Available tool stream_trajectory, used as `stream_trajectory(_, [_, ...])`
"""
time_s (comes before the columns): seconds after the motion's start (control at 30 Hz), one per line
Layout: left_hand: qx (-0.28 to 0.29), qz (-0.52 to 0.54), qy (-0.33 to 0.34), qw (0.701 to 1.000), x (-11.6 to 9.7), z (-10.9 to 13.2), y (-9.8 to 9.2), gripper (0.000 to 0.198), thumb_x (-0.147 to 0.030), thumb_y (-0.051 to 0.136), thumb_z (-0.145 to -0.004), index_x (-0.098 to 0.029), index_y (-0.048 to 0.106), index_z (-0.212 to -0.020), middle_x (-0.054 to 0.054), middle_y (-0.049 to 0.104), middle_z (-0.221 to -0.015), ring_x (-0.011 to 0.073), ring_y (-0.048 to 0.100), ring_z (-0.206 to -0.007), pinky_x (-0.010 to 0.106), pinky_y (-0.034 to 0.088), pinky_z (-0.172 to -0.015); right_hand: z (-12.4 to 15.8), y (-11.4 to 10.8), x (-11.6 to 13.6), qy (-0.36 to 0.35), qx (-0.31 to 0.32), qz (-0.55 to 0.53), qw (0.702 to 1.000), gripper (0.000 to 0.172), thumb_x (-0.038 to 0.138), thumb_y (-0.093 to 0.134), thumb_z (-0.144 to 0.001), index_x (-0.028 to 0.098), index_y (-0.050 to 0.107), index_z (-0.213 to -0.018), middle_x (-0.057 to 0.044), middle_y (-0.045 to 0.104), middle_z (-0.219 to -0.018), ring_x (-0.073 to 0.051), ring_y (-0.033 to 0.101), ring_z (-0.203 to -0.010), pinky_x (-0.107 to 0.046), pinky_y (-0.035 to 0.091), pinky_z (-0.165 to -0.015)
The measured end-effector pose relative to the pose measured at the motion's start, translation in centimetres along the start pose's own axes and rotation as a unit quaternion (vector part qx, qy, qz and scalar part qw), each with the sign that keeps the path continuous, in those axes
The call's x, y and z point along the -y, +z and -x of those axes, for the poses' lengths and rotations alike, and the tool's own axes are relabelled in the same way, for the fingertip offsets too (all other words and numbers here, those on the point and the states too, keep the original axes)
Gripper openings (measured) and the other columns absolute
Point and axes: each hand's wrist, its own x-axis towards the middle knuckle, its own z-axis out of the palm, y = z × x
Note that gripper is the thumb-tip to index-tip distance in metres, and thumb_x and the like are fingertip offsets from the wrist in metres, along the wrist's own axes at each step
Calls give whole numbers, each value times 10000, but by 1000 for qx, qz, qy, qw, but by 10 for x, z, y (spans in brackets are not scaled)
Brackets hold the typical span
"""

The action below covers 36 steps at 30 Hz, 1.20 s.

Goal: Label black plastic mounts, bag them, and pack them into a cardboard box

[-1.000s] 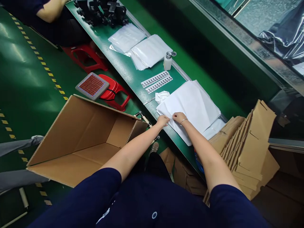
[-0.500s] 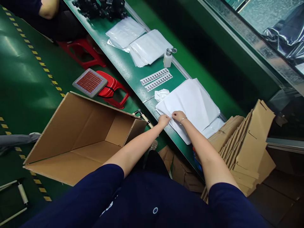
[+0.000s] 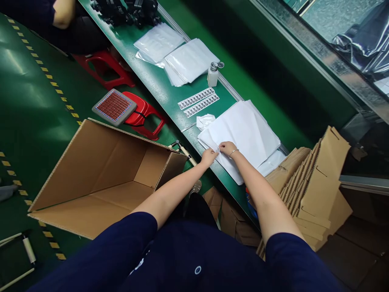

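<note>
A stack of large, thin white plastic bags (image 3: 243, 132) lies on the green workbench (image 3: 158, 87), its near edge by the bench's front. At that edge my left hand (image 3: 209, 156) is closed in a pinch on the edge of the top bag. Close beside it, my right hand (image 3: 227, 149), with a bracelet at the wrist, also pinches the bag's edge. The plastic is puckered between the two hands. Just left of the stack sits a crumpled white wad (image 3: 205, 121).
An open cardboard box (image 3: 115, 162) stands on the floor at left, near a red stool (image 3: 142, 115). Label strips (image 3: 199, 102), a pump bottle (image 3: 213, 75) and clear bags (image 3: 191, 61) lie farther along the bench. Folded cartons (image 3: 316, 182) lean at right. Another person (image 3: 63, 16) sits at upper left.
My hands stay at the same edge of the bag, with hardly any movement. At far left, a passing person's leg has moved mostly out of view. The whole view shifts slightly.
</note>
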Motion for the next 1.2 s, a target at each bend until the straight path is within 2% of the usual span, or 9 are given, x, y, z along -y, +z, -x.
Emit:
stream_trajectory(0.13, [5, 3, -10, 1000, 1, -5, 3, 180, -292, 608, -919, -119, 603, -871, -17, 594, -747, 83, 558, -609, 216, 489, -548, 0, 1, -2, 3, -4, -16, 1000, 91, 219, 606, -844, 163, 678, -839, -11, 693, -823, -130, 601, -757, -262, 446, -711])
stream_trajectory(0.3, [15, 14, -19, 1000, 3, -5, 2, 210, -325, 592, -932, -118, 623, -956, 18, 640, -861, 109, 613, -708, 263, 543, -634, -1, 3, -6, 3, -4, -41, 999, 102, 238, 618, -853, 151, 669, -841, -3, 672, -812, -137, 597, -758, -286, 454, -733])
stream_trajectory(0.6, [23, 38, -35, 998, 5, -3, -1, 228, -331, 593, -932, -122, 625, -1017, 39, 655, -942, 131, 637, -784, 298, 563, -694, -2, 6, -13, -1, -4, -96, 995, 184, 315, 625, -880, 148, 629, -804, 10, 633, -775, -128, 580, -718, -290, 467, -724])
stream_trajectory(0.73, [18, 35, -55, 998, 6, -4, -1, 250, -339, 587, -935, -126, 617, -1063, 50, 653, -983, 140, 641, -810, 309, 568, -707, 2, 3, -12, -13, -9, -120, 993, 147, 278, 633, -851, 151, 618, -778, 23, 613, -728, -123, 566, -678, -280, 457, -700])
stream_trajectory(0.83, [13, 34, -68, 997, 4, -6, 0, 271, -342, 586, -935, -130, 608, -1102, 60, 649, -1025, 152, 644, -845, 327, 572, -731, 9, -7, -11, -32, -22, -131, 991, 78, 225, 595, -801, 161, 625, -771, 30, 606, -701, -119, 552, -660, -259, 443, -680])
stream_trajectory(1.0, [-4, 46, -64, 997, -5, 1, -3, 268, -336, 591, -932, -132, 606, -1104, 58, 647, -1024, 151, 642, -839, 327, 571, -724, 35, -42, -6, -78, -51, -114, 989, 130, 251, 540, -737, 174, 642, -760, 21, 630, -712, -136, 569, -702, -256, 443, -709])
stream_trajectory(1.13, [-63, 72, 15, 995, -22, 32, -23, 269, -262, 582, -925, -128, 570, -1157, 102, 616, -1142, 195, 616, -1009, 374, 526, -877, 67, -72, 11, -117, -73, -71, 988, 146, 254, 526, -749, 174, 647, -773, -6, 659, -765, -152, 596, -751, -268, 455, -737])
stream_trajectory(1.2, [-63, 88, 76, 991, -36, 55, -37, 274, -239, 549, -931, -127, 559, -1181, 115, 621, -1158, 199, 599, -1069, 356, 477, -959, 83, -80, 25, -142, -83, -46, 985, 146, 256, 526, -766, 176, 647, -781, -18, 668, -795, -154, 602, -764, -265, 461, -732])
